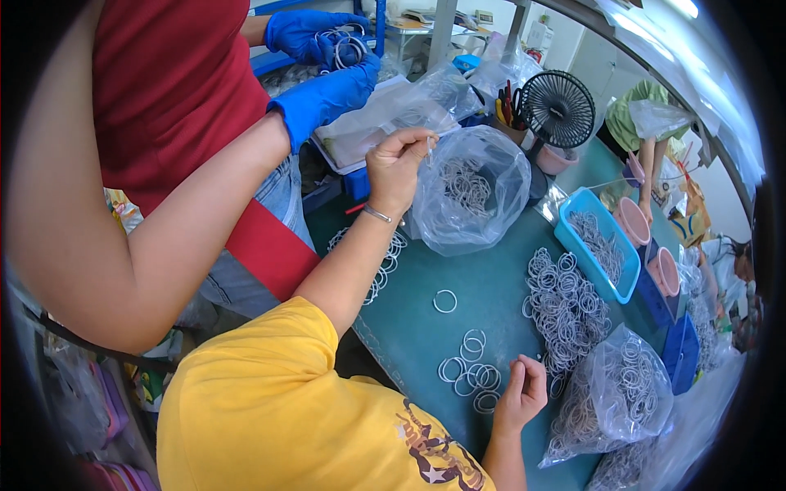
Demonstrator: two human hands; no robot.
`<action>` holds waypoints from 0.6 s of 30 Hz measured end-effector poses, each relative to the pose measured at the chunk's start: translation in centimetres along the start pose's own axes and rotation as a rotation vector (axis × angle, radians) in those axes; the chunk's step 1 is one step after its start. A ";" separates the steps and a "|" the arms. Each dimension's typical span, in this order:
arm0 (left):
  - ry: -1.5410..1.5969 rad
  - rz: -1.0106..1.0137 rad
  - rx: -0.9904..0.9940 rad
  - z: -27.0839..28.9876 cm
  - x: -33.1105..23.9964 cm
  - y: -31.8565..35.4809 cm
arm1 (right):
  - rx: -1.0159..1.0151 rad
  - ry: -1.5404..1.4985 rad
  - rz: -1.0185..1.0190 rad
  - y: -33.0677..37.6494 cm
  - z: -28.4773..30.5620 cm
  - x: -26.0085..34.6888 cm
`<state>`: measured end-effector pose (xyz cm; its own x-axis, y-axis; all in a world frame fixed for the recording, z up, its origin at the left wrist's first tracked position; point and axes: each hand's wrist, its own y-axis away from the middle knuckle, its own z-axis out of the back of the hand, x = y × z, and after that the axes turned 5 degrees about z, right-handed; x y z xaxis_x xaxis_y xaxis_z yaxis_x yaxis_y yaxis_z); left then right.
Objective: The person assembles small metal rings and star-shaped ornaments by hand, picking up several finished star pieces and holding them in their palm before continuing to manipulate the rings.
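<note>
My left hand (397,168) is closed in a pinch at the rim of a clear plastic bag (508,217). A thin pale thing shows at its fingertips; I cannot tell whether it is a ring or the bag's edge. Grey rings (467,186) lie inside this open bag. My right hand (521,393) hovers low over the green table (409,319), fingers curled and thumb pressed to the index finger; what they hold, if anything, is hidden. Beside it lie several loose pale rings (483,378). A single ring (445,301) sits farther off.
To the left a co-worker's blue-gloved hands (327,94) hold rings. A heap of grey rings (565,307), a filled bag (626,393) and a light-blue basket (602,245) stand right. A black fan (558,109) is behind. Another person's arm (647,176) reaches in.
</note>
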<state>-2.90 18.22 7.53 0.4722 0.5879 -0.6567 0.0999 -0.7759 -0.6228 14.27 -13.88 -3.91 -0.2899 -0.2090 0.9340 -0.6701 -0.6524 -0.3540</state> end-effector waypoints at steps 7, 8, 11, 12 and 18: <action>0.041 0.028 0.013 -0.2 -0.4 0.3 | 0.027 -0.017 0.047 0.1 -0.5 1.3; 0.045 0.030 0.013 -0.2 -0.6 0.4 | 0.032 -0.022 0.055 0.0 -0.9 1.9; 0.036 0.019 0.012 -0.1 -0.9 0.5 | 0.068 0.067 0.210 0.0 -1.7 3.0; 0.024 0.015 0.015 0.0 -0.9 0.6 | 0.076 0.084 0.151 0.2 -1.1 2.1; 0.091 0.033 -0.001 -0.2 -1.4 0.9 | 0.120 0.480 0.343 0.6 -0.7 0.5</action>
<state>-3.34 16.64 7.99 0.5525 0.5387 -0.6360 0.0836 -0.7951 -0.6007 13.30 -13.86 -3.70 -0.7705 -0.0880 0.6313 -0.4105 -0.6892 -0.5971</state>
